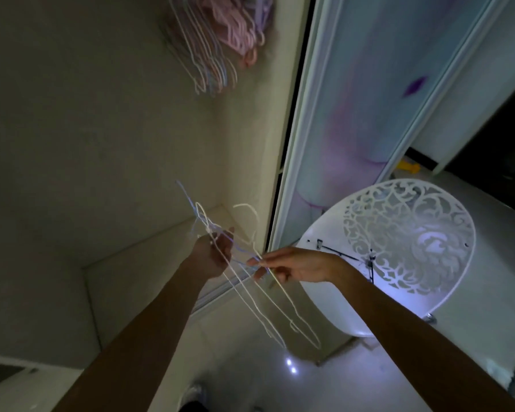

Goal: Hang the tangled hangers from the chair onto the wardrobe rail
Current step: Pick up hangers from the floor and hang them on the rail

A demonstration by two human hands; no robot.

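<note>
left hand (213,252): middle of the frame, fingers curled round the necks of a tangled bunch of wire hangers (252,288), so it's got a proper hold on them

right hand (292,264): just right of centre, fingertips pinching one of the cream wires from that same bunch, the rest of the fingers fairly straight

tangled hangers: cream ones with a blue one mixed in, held up between both hands; hooks poke up above the left hand, the long loops trail down toward lower centre, hanging free over the floor

hung hangers (220,40): top centre of the frame, a packed cluster of pink, purple and white ones already up there, can't actually see the rail itself

chair (408,248): right of centre, white with a cut-out swirly back, just right of the right hand, seat looks bare

wardrobe door (369,99): sliding panel, purple-blue print, upper right

floor (324,379): pale and shiny, bottom centre
</note>
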